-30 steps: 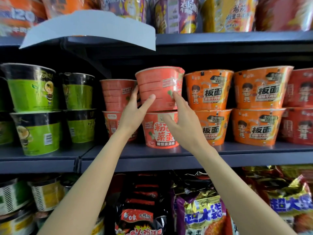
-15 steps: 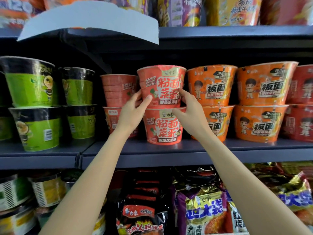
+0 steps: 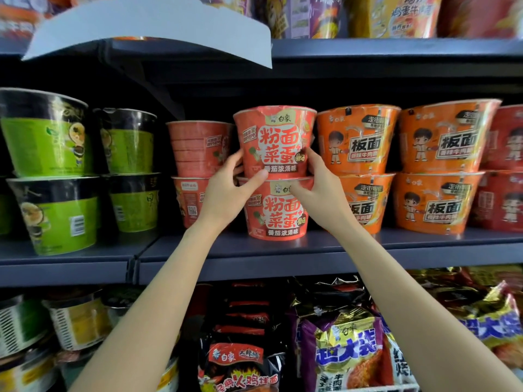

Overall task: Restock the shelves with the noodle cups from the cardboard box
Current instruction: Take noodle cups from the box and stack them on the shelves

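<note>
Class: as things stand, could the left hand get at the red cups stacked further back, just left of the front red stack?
Probably yes. The left hand grips the top red cup, but the back cups stand just beside it with nothing between; it would have to let go first.

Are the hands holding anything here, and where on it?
Both hands, left and right, grip the top red cup by its lower sides, near its base.
</note>
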A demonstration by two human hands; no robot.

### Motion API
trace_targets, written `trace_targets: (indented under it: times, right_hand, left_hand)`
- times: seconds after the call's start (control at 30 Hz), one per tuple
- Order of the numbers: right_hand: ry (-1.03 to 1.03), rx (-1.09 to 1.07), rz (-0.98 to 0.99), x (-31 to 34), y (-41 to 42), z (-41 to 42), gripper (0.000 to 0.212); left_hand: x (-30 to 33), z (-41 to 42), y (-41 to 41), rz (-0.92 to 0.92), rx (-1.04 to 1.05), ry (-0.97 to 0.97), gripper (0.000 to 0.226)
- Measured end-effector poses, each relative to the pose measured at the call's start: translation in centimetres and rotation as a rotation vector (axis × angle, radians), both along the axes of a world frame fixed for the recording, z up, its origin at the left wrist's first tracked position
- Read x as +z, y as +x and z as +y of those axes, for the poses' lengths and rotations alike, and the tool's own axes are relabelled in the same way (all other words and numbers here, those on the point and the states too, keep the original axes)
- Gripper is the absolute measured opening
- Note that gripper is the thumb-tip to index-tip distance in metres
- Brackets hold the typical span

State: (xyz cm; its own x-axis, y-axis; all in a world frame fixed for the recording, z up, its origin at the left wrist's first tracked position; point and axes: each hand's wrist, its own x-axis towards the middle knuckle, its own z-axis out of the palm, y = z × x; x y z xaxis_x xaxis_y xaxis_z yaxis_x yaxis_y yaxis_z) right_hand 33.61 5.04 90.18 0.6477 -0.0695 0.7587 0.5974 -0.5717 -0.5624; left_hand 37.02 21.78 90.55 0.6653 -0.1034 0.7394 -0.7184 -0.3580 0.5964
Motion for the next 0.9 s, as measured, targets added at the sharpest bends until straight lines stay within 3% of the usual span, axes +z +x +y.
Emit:
trace_targets:
  times: [0.47, 0.63, 0.8, 0.9]
  right_hand:
    - [-0.080, -0.125, -0.069, -0.8, 0.2, -0.3, 0.065]
    - [-0.077, -0.206, -0.099, -1.3, -0.4, 0.0, 0.058]
    - [-0.243, -0.286, -0.462, -3.6, -2.8, 2.0, 0.037]
    - [-0.382, -0.237, -0.541, -4.8, -2.9, 3.7, 0.027]
  left_hand:
    - [-0.1, 0.4, 1.3, -0.096, 0.027, 0.031, 0.075]
    - [-0.7, 2.0, 0.3, -0.080, -0.041, 0.018, 0.058]
    - [-1.7, 8.0, -1.0, -0.453, 0.370, 0.107, 0.027]
    - [-2.1, 11.3, -0.5, -0.498, 0.514, 0.280, 0.025]
